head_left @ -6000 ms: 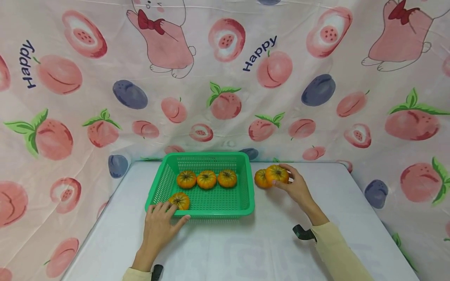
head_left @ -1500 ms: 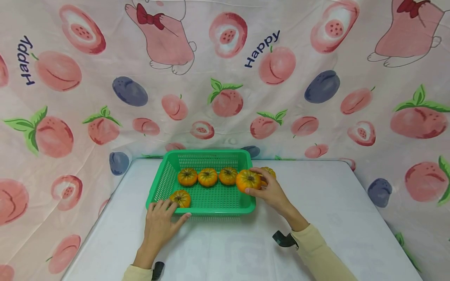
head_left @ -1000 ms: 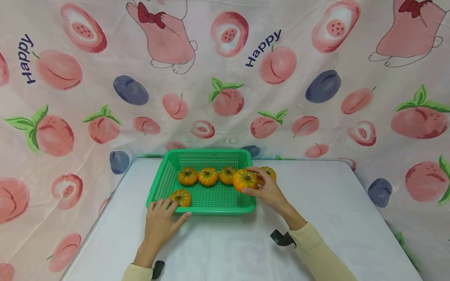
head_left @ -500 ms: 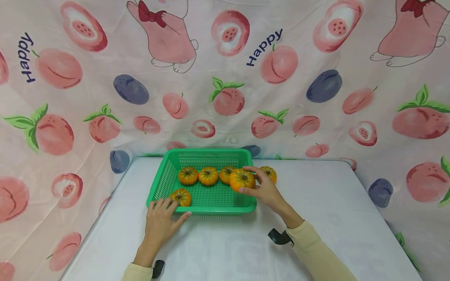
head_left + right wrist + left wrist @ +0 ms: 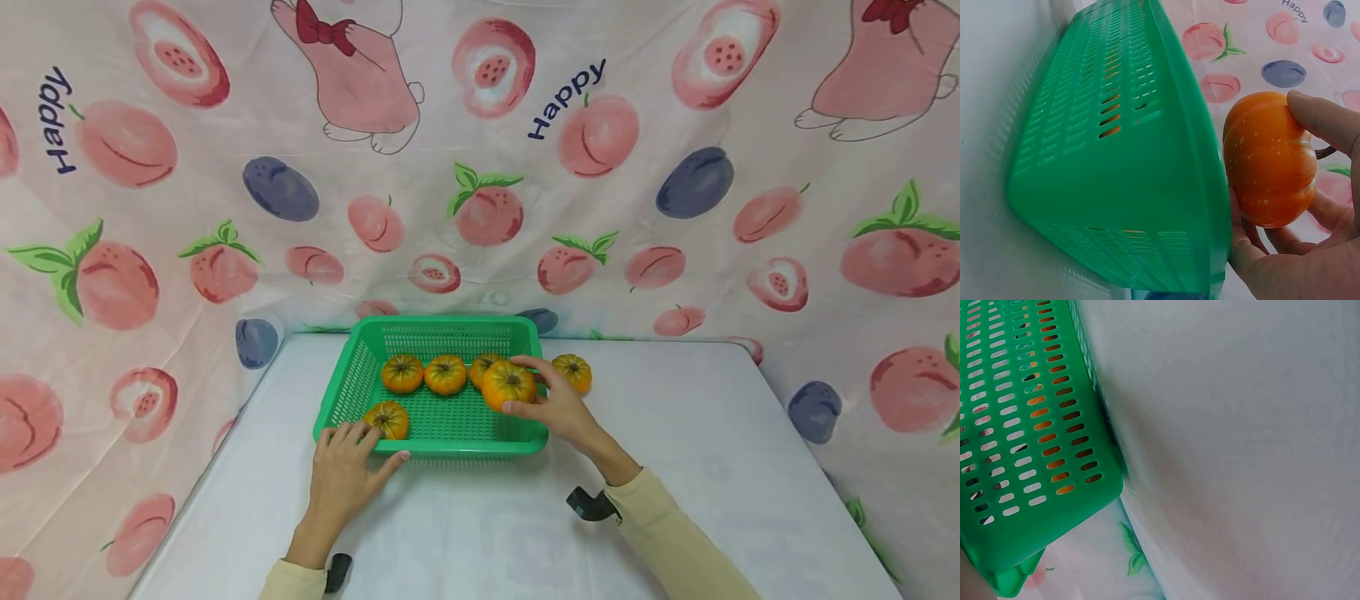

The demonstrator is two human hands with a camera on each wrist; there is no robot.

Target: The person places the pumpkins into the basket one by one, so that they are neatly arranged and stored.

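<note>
My right hand (image 5: pixel 561 410) holds a small orange pumpkin (image 5: pixel 508 386) above the right part of a green plastic basket (image 5: pixel 471 447). In the right wrist view, thumb and fingers grip that pumpkin (image 5: pixel 1269 159) beside the basket's rim; its stem points toward the palm. My left hand (image 5: pixel 341 479) rests at the basket's front left corner, fingers bent over the rim and thumb outside. Close to those fingertips lies one pumpkin (image 5: pixel 387 419). Three more stand in a row at the back: left (image 5: pixel 402 374), middle (image 5: pixel 446 375) and right (image 5: pixel 483 367), the last partly hidden.
One more pumpkin (image 5: pixel 573 373) sits on the white table (image 5: pixel 690 433), just right of the basket. Behind the table hangs a fruit-printed cloth (image 5: pixel 420 192). Dark wrist cameras, such as the right one (image 5: pixel 591 504), stick out from both sleeves.
My right hand has lifted a pumpkin from beside the one on the table and carried it left over the basket's rim. It keeps drifting left. My left hand stays put.
</note>
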